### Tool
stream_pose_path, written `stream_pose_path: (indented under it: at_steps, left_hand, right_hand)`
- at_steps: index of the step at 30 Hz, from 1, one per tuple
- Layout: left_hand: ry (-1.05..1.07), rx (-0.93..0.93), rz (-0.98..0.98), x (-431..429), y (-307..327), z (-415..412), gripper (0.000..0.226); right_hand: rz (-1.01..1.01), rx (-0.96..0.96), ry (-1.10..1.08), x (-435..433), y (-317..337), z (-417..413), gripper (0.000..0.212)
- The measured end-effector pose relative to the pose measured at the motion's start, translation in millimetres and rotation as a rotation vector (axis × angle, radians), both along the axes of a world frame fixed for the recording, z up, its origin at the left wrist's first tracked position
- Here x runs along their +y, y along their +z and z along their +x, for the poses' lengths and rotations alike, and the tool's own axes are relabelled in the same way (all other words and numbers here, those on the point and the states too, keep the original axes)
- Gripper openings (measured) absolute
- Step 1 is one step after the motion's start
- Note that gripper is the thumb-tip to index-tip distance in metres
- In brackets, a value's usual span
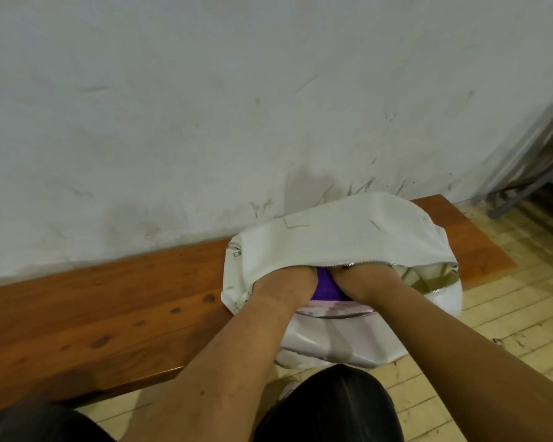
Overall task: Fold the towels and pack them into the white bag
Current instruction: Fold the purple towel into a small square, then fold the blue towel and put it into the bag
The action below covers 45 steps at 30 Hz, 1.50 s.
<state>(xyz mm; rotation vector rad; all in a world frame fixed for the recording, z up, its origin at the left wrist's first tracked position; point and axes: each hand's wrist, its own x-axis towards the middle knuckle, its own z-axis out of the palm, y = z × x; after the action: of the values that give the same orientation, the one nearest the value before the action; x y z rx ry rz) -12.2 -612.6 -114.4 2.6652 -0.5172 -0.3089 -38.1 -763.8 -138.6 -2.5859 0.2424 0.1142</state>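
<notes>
On the wooden bench point(109, 301), the white bag point(348, 237) holds a purple towel point(328, 287); hands point(288, 283) point(369, 279) inside it, grip hidden.

No text, brand, number or sign that I can read from here. The small sewn patch point(296, 221) on the white bag point(348, 231) looks like a label, but I can make out no lettering on it.
</notes>
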Motion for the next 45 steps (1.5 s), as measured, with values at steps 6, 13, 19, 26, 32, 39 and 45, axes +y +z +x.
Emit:
stream_pose_path:
  at_steps: [6,13,19,26,32,39,45]
  left_hand:
    - [-0.074,0.038,-0.153,8.4,15.2,-31.2,0.035]
    - [0.023,0.234,-0.504,68.5,33.1,-66.6,0.042]
    - [0.110,0.241,-0.618,141.1,42.1,-81.5,0.031]
    - [0.164,0.259,-0.559,245.6,19.5,-99.9,0.028]
    - [0.315,0.246,-0.455,335.8,-3.0,-105.0,0.029]
    - [0.677,-0.128,-0.107,467.6,-2.9,-47.4,0.046]
    - [0.846,-0.126,0.197,556.6,-19.5,-35.6,0.033]
  right_hand:
    - [-0.088,-0.129,0.035,2.3,21.5,-17.7,0.045]
    - [0.006,-0.417,0.006,46.0,45.5,-69.8,0.014]
    - [0.330,-0.435,-0.060,115.9,47.1,-81.9,0.016]
    - [0.453,-0.301,0.125,203.2,33.3,-74.3,0.020]
    - [0.738,-0.053,0.043,277.8,-8.0,-57.7,0.022]
    - [0.836,0.253,0.116,323.5,-7.4,-12.3,0.019]
    - [1.110,0.401,-0.083,336.7,-28.4,0.8,0.026]
